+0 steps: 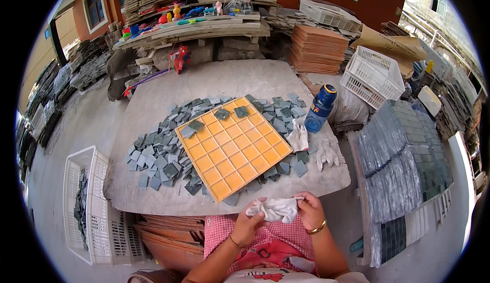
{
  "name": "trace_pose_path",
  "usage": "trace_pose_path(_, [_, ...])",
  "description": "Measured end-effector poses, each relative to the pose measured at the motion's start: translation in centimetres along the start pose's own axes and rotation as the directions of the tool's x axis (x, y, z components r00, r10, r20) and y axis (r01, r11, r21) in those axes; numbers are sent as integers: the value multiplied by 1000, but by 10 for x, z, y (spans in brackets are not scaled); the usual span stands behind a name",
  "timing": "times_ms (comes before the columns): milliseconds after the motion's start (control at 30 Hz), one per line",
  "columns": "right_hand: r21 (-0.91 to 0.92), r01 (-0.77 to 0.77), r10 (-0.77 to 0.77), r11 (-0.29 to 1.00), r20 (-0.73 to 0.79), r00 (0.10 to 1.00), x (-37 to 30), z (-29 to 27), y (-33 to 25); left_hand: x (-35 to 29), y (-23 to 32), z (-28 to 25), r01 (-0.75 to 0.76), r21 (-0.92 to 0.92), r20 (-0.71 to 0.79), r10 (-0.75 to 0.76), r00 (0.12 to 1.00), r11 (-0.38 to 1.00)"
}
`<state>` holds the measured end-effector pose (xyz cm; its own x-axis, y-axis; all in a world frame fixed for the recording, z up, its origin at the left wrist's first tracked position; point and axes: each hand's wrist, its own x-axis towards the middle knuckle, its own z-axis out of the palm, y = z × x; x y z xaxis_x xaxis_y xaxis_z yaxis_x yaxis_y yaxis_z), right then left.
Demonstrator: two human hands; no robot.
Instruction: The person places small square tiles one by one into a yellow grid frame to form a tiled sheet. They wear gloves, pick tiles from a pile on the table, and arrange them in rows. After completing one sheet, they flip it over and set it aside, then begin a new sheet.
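A white cloth glove (pixel 275 210) is stretched between my two hands over my lap, just off the near edge of the table. My left hand (pixel 248 222) pinches one end of it, and my right hand (pixel 310 211) grips the other end. Beyond them a yellow grid tray (pixel 237 152) lies at an angle on a heap of grey-green stone tiles (pixel 166 163). A few tiles (pixel 222 113) rest loosely on its far part. Right of the tray lie more white gloves, one against the tiles (pixel 298 138) and one flat on the board (pixel 326 155).
A blue water bottle (pixel 320 108) stands at the table's right edge. White plastic crates (pixel 371 76) sit at the far right, another crate (pixel 94 206) at the left. Wrapped tile stacks (pixel 395 155) stand on the right. Toys (pixel 176 15) lie on a slab at the back.
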<state>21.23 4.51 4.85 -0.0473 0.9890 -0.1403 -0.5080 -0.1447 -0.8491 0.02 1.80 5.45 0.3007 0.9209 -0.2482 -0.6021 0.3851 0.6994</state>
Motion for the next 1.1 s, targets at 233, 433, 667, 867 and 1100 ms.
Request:
trace_pose_path(233, [-134,53,-77,990,-177,981,0,-17,25,-5,-15,-38,114,114,-187,-91,978,987])
trace_pose_path(433, [169,24,33,985,-329,944,-4,16,25,-6,-12,-23,-285,752,-9,442,897,594])
trace_pose_path(667, [-220,16,-67,975,-229,971,-11,13,57,-2,-6,-5,-270,759,136,262,956,593])
trace_pose_path(867, [-193,78,-149,978,-388,910,-6,8,56,-1,-19,-30,-160,747,-105,352,930,645])
trace_pose_path(1100, [341,-106,216,934,-302,929,-7,1,47,7,-18,-20,-292,418,113,269,956,860])
